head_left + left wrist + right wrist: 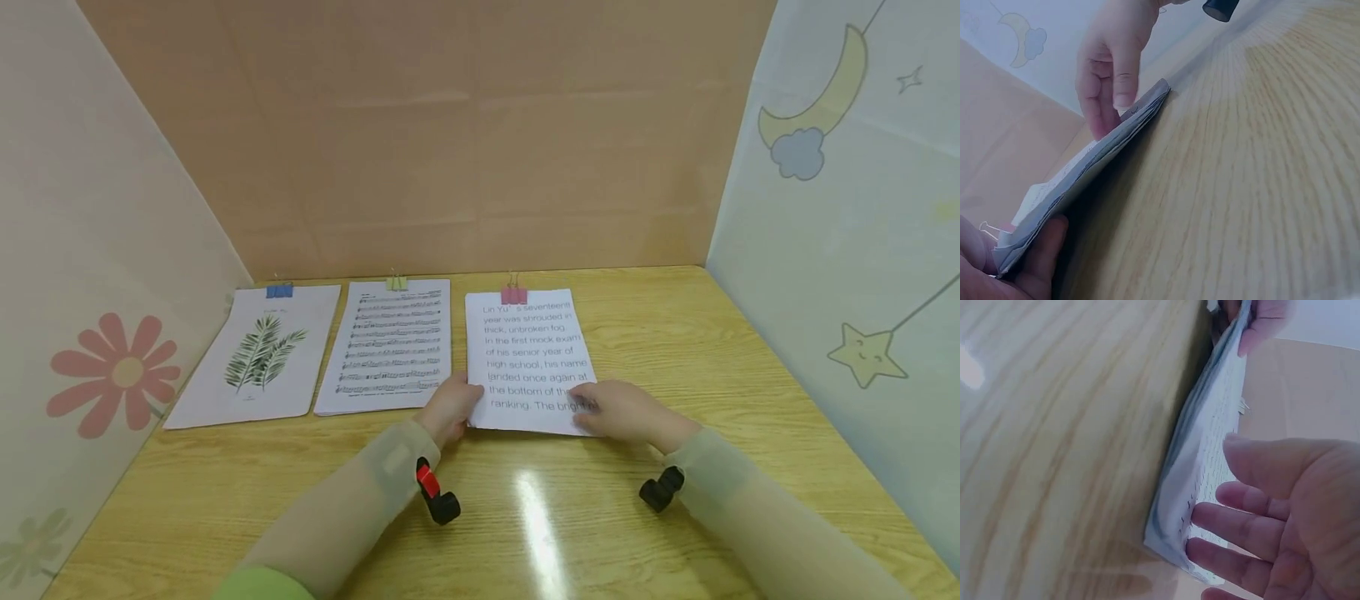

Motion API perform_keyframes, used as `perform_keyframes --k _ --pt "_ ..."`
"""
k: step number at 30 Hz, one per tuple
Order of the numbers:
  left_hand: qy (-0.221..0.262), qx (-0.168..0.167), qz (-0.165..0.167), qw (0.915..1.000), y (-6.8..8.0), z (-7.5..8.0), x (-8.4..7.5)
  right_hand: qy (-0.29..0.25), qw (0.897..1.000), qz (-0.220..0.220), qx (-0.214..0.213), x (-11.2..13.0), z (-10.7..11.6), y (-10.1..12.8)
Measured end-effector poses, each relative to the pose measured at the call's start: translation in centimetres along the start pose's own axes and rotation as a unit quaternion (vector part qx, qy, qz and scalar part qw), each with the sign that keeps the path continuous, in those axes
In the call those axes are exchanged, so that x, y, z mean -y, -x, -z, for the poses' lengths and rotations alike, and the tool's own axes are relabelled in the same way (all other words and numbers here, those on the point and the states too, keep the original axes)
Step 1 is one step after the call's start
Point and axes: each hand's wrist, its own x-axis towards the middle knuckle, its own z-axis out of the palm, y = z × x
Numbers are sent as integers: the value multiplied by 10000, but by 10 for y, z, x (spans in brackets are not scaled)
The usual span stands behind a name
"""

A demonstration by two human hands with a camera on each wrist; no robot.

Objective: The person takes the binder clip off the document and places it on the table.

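Both hands on near edge of text stack (529, 360)
L hand (450, 408) pinches near-left corner; R hand (626, 412) fingers straight, flat on near-right corner. Long axis runs away from person; pink clip (513, 294) at far end.

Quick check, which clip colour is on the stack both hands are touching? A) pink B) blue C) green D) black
A: both the left hand and the right hand rest at the near edge of the text stack, which carries the pink clip at its far edge; the blue clip and green clip sit on the other two stacks.
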Motion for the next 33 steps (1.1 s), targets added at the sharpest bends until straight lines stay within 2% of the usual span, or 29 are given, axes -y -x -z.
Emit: perform_keyframes --k 5,12,20,27,33 --pt "-45 -60 119 9999 3 2 3 -299 9993 -12 -226 1 8 0" --pt "-5 -160 224 9996 10 7 8 -761 9940 -645 -440 -5 17 -6" --pt "522 231 157 9982 23 9 13 -1425 9810 -988 -875 -17 23 -13" --pt "684 441 187 9965 34 14 19 -1917 9696 -1274 -828 -25 24 -17" --pt "777 587 148 9951 43 18 22 -2491 9560 -1302 -840 -28 23 -20"
